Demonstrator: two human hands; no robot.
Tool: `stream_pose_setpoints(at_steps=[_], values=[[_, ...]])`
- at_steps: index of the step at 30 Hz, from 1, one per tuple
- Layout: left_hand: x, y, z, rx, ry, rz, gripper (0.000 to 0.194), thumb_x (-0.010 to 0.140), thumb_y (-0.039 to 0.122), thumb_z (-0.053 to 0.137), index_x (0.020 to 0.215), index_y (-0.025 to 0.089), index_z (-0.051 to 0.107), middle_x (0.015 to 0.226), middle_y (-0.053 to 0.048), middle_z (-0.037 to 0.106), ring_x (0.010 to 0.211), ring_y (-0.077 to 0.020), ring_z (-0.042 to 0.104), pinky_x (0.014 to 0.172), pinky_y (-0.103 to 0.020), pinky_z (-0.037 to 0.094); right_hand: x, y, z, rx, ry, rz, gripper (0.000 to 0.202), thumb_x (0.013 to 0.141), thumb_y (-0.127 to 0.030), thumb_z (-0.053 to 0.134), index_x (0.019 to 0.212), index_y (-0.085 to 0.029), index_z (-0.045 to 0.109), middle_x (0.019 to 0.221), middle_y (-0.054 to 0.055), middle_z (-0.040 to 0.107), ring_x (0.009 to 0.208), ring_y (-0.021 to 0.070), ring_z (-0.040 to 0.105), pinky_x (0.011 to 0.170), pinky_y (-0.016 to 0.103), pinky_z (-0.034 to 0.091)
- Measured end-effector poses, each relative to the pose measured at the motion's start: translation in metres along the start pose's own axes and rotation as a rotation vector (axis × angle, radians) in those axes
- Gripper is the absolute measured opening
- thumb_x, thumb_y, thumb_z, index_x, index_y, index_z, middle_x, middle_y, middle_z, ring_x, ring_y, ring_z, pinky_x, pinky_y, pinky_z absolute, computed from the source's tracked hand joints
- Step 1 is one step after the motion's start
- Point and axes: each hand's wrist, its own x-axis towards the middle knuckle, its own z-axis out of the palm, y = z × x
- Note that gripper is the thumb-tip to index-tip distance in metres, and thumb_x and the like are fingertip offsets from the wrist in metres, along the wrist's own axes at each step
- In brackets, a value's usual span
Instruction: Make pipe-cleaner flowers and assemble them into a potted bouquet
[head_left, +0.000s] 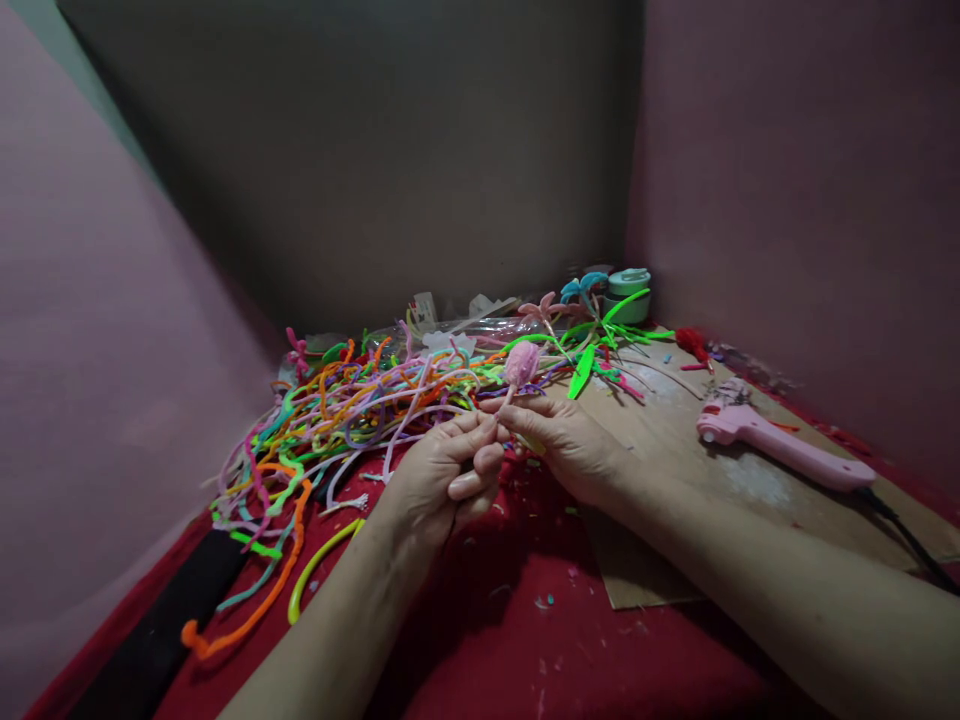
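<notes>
Between both hands stands a pink pipe-cleaner flower bud (522, 364), its fuzzy head upright on a thin pink stem. My left hand (457, 465) pinches the lower stem with thumb and forefinger, its other fingers curled in. From the right side, my right hand (559, 435) also closes its fingers on the stem, just below the bud. Part of the stem is hidden by the fingertips. Behind the hands spreads a tangled heap of coloured pipe cleaners (367, 400). A bright green leaf shape (581, 372) lies close behind my right hand.
A pink corded hot tool (787, 445), its tip smudged, lies on a cardboard sheet (652, 560) at right. Finished-looking blue (585, 287) and pink flowers (544, 310) stand near a green-lidded jar (628, 295). A black strip (161, 620) lies left on the red cloth (487, 640). Walls close in behind.
</notes>
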Motion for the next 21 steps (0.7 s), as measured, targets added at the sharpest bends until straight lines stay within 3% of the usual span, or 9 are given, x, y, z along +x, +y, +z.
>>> stream_pose_setpoints(at_steps=[2,4,8,11,16,21], values=[[0.000,0.000,0.001,0.056,-0.003,-0.018,0.014,0.081,0.031,0.052,0.078,0.017,0.051,0.050,0.010,0.039,0.030,-0.0002,0.011,0.026,-0.013,0.019,0.000,0.001,0.000,0.016,0.019,0.003,0.016,0.070,-0.032,0.068,0.074,-0.016,0.068,0.071,0.001,0.065,0.071,0.0132,0.060,0.074,0.029,0.044],[-0.001,-0.002,0.005,0.262,0.075,0.030,0.019,0.083,0.034,0.048,0.074,0.017,0.051,0.050,0.008,0.041,0.029,-0.0017,0.020,0.028,-0.015,0.022,-0.001,0.001,0.002,0.021,0.022,0.001,0.017,0.071,-0.032,0.067,0.078,-0.017,0.068,0.066,0.000,0.063,0.064,0.0131,0.059,0.069,0.030,0.045],[-0.001,-0.011,0.009,0.971,0.374,0.433,0.016,0.081,0.029,0.050,0.071,0.017,0.053,0.057,0.002,0.051,0.046,-0.0075,0.044,0.047,-0.019,0.036,-0.002,-0.001,0.005,0.007,0.075,-0.074,0.012,0.071,-0.029,0.067,0.076,-0.018,0.068,0.071,0.001,0.064,0.066,0.0140,0.058,0.069,0.030,0.045],[0.000,-0.017,0.006,1.287,0.456,0.676,0.009,0.080,0.020,0.049,0.077,0.018,0.056,0.065,0.001,0.055,0.056,-0.0094,0.047,0.058,-0.021,0.037,-0.002,-0.002,0.006,0.013,0.100,-0.075,0.009,0.070,-0.026,0.067,0.075,-0.019,0.068,0.079,0.002,0.066,0.074,0.0149,0.058,0.075,0.031,0.043],[0.000,-0.013,0.002,1.194,0.484,0.585,0.015,0.084,0.023,0.045,0.077,0.017,0.058,0.058,0.003,0.051,0.052,-0.0081,0.042,0.054,-0.019,0.035,-0.002,0.000,0.006,-0.028,0.002,-0.094,0.011,0.074,-0.029,0.064,0.079,-0.020,0.069,0.081,0.002,0.067,0.078,0.0161,0.058,0.078,0.033,0.043],[-0.002,-0.005,0.008,0.878,0.436,0.430,0.015,0.081,0.026,0.051,0.071,0.016,0.056,0.054,0.005,0.046,0.045,-0.0052,0.036,0.044,-0.016,0.030,-0.001,-0.001,0.003,-0.018,-0.029,-0.077,0.014,0.076,-0.025,0.061,0.087,-0.020,0.069,0.083,0.002,0.066,0.079,0.0156,0.057,0.078,0.033,0.042]])
